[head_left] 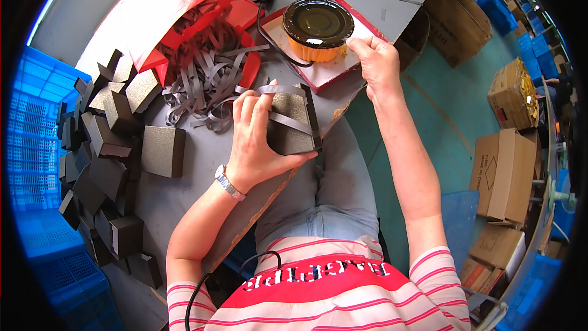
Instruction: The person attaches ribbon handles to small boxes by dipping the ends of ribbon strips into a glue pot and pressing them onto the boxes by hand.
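My left hand [252, 129] is wrapped around a small dark box [286, 138] with a speckled, gold-grey face. Strips of grey ribbon [291, 122] lie across that box, one of them passing by my fingertips. Thumb and fingers of my right hand [378, 64] are pinched together at the rim of a round black pan [318, 21]; whatever they hold is too small to make out. The pan looks filled with dark, shiny liquid and sits on an orange ribbed base [312, 53] with a cord, inside a red-edged tray [326, 79].
Many similar boxes [110, 175] are heaped at the left, with one box [163, 151] lying apart. Loose grey ribbons [211, 86] spill from a red bag [184, 6]. Blue crates [43, 147] stand at far left; cartons [503, 175] stand on the floor at right.
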Motion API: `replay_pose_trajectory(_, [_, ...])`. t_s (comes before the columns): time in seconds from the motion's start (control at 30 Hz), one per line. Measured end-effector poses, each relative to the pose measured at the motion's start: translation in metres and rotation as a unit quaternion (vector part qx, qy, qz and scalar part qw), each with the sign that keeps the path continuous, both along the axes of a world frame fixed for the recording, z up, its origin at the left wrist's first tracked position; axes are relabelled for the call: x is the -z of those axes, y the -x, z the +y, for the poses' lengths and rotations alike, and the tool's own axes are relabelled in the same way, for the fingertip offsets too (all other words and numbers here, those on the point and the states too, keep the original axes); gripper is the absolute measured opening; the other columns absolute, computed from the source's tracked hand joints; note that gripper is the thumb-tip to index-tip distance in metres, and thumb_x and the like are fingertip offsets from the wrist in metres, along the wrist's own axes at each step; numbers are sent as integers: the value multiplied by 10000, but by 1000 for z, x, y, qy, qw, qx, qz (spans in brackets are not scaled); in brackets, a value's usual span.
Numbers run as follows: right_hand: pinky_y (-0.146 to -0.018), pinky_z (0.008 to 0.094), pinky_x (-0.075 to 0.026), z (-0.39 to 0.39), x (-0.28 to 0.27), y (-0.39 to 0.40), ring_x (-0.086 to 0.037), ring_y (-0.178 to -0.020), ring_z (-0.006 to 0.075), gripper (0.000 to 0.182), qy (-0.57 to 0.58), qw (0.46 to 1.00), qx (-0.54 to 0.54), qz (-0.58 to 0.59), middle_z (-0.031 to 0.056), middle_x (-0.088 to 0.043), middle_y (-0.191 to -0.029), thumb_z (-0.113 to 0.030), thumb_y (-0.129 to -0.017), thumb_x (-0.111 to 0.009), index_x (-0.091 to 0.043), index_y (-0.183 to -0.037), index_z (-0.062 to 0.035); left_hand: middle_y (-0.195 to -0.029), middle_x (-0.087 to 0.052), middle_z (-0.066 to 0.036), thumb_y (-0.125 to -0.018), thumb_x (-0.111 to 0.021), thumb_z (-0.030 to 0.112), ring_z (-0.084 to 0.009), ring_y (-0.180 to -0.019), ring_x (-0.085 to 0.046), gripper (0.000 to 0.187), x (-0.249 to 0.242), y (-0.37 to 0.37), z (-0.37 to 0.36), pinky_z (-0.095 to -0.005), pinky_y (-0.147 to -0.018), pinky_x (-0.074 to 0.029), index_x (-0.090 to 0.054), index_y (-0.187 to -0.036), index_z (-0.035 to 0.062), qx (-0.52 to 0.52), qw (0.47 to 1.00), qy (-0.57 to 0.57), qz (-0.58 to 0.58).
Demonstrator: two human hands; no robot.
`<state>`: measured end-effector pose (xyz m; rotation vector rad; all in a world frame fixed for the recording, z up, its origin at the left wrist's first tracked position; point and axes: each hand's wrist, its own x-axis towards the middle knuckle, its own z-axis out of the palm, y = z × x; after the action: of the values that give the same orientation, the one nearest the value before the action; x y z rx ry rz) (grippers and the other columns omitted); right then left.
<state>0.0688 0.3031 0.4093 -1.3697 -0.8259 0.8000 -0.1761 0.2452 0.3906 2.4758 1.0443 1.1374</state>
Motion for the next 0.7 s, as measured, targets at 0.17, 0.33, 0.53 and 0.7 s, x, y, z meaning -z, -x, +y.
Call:
replay_pose_trajectory(0.17, [-529, 239, -376, -2, 13, -6, -434, -570, 37, 210, 19, 999, 16, -25, -43, -549, -620, -116, -810, -736, -633, -665, -5, -1253, -488, -178, -475, -954, 375, -399, -1183, -412, 1059, 2, 0, 0, -529, -1037, -356, -433, -1315, -5, -5, 1000, 9, 5])
replay_pose_trajectory(0.33, [-475, 195, -278, -30, 10, -4, -365, -549, -1, 184, 0, 992, -68, 103, -67, -518, -664, -179, -903, -725, -632, -781, -77, -1238, -486, -173, -460, -964, 385, -394, -1186, -412, 1058, 5, 3, 0, -524, -1036, -352, -423, -1284, 1, 7, 999, 15, -29])
replay_pose_trajectory(0.53, [-503, 192, -281, -65, 3, 1, -368, -588, 25, 126, 41, 937, -303, 166, -50, -516, -744, -160, -926, -696, -638, -888, -55, -1212, -490, -159, -441, -966, 390, -373, -1170, -417, 1023, 6, 6, 3, -498, -1013, -364, -431, -1230, 19, 18, 1000, 9, -22])
replay_pose_trajectory(0.7, [-530, 207, -317, -62, -9, 12, -419, -625, 19, 171, 86, 932, -346, 63, -59, -543, -718, -198, -902, -729, -661, -846, -52, -1219, -499, -155, -433, -964, 391, -370, -1166, -419, 1011, 5, 5, 2, -488, -1011, -369, -434, -1212, 24, 18, 1000, 4, -13])
